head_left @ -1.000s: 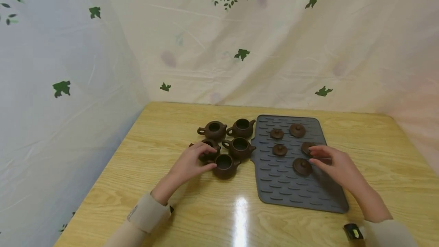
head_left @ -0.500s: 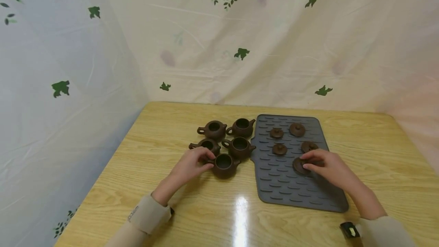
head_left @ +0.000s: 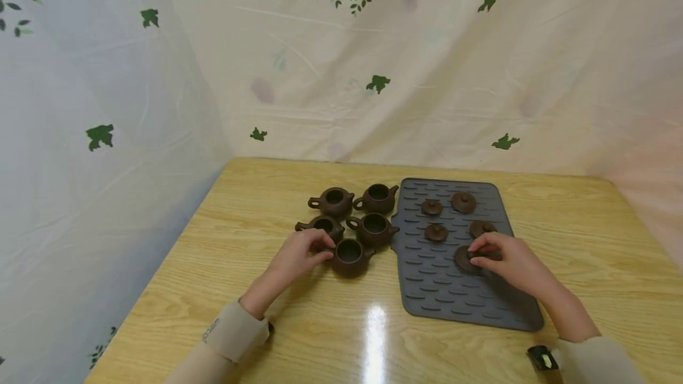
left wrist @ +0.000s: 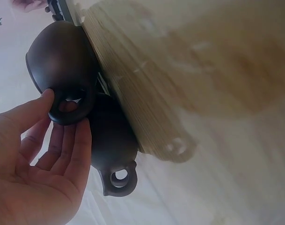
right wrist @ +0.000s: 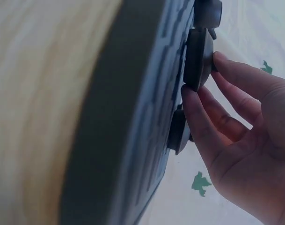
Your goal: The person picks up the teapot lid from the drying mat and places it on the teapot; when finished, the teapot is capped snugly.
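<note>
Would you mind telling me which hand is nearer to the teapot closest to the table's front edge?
Left. The left hand touches the handle of the nearest teapot; the right hand is across on the grey mat, fingers on a lid.

Teapots [head_left: 349, 256]: dark brown, plain, all five alike.
Lids [head_left: 464, 201]: same dark brown, plain.
Mat [head_left: 459, 301]: dark grey, rows of short raised dashes.
Table [head_left: 267, 182]: pale yellow wood grain, glossy, white glare at 6 o'clock.
Backdrop [head_left: 427, 76]: cream cloth, green leaf prints and sprigs.
My sleeves [head_left: 235, 333]: beige.
</note>
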Available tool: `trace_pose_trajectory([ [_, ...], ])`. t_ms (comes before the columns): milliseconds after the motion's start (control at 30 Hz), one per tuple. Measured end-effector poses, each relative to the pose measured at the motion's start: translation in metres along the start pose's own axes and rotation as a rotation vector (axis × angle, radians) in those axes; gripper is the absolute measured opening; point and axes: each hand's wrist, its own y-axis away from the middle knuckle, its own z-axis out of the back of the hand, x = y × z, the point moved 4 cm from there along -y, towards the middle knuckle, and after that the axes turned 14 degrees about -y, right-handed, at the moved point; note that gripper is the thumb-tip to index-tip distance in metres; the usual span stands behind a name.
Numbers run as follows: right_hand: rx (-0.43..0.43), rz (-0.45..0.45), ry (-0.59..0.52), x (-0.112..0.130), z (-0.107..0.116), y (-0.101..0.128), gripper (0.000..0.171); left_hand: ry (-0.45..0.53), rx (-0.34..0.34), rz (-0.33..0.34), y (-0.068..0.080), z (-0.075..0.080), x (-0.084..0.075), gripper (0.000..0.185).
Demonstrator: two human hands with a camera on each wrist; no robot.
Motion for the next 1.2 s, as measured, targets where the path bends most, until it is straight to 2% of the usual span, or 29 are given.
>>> trace_pose_trajectory([
  [533,0.002,0.069,-0.035,0.033,-0.017,-0.016,0.014,-0.012,0.01,0.014,-0.001,0.002,0.0,0.01],
  [933,0.08,0.086,-0.107,0.056,-0.041,-0.039,0.014,0.005,0.025,0.024,0.0,0.005,0.0,0.01],
  [1200,0.111,0.118,-0.147,0.086,-0.058,-0.058,0.014,0.007,0.039,0.039,-0.003,0.006,0.001,0.01],
])
